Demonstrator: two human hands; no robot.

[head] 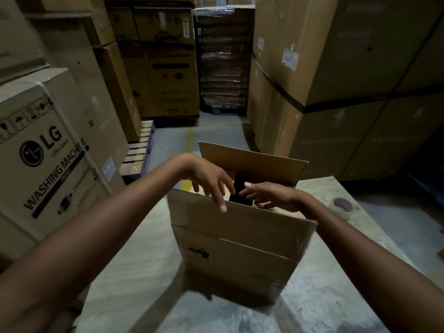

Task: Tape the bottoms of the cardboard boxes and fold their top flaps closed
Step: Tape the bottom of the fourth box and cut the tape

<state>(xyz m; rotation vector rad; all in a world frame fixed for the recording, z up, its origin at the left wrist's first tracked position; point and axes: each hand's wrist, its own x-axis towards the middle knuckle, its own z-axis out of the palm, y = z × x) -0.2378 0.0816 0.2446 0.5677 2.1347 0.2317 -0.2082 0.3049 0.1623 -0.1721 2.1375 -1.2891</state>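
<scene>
Box (240, 248) upright, mouth upward

Centre of frame: an open cardboard box (240, 255) stands on a pale table (134, 272), its far flap (252, 162) upright and its near flap (240, 217) raised toward me. My left hand (209, 176) hangs over the opening, fingers spread and pointing down, one fingertip against the near flap. My right hand (266, 194) reaches in from the right, fingers extended. Right edge: a tape roll (341, 207) lies on the table. Left: an LG washing-machine carton (48, 164). Upper right: strapped stacked cartons (336, 68).
</scene>
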